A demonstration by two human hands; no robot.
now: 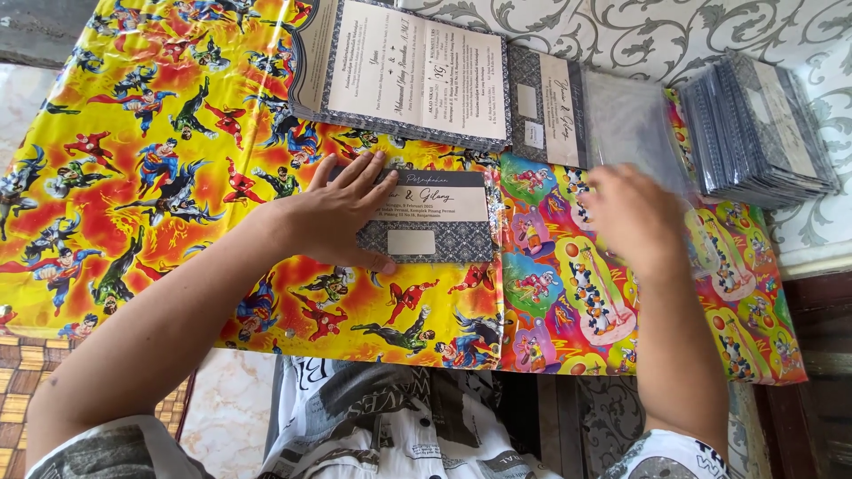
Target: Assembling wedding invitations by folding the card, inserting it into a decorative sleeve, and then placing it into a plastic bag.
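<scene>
My left hand [342, 213] lies flat, fingers spread, on the left end of a folded grey patterned card [435, 217] with a cream label, pressing it onto the table. My right hand [632, 217], blurred by motion, reaches toward a pile of clear plastic sleeves [635, 124] just beyond it; whether it grips one I cannot tell. Beyond my left hand sits a stack of unfolded cream-and-grey printed cards [404, 66], and next to it a closed card [550, 106].
A stack of finished grey cards in sleeves [763, 129] stands at the far right. The table wears yellow comic-figure wrapping paper [151, 151] and cartoon-pattern paper [568, 293]. A patterned white wall [639, 31] rises behind.
</scene>
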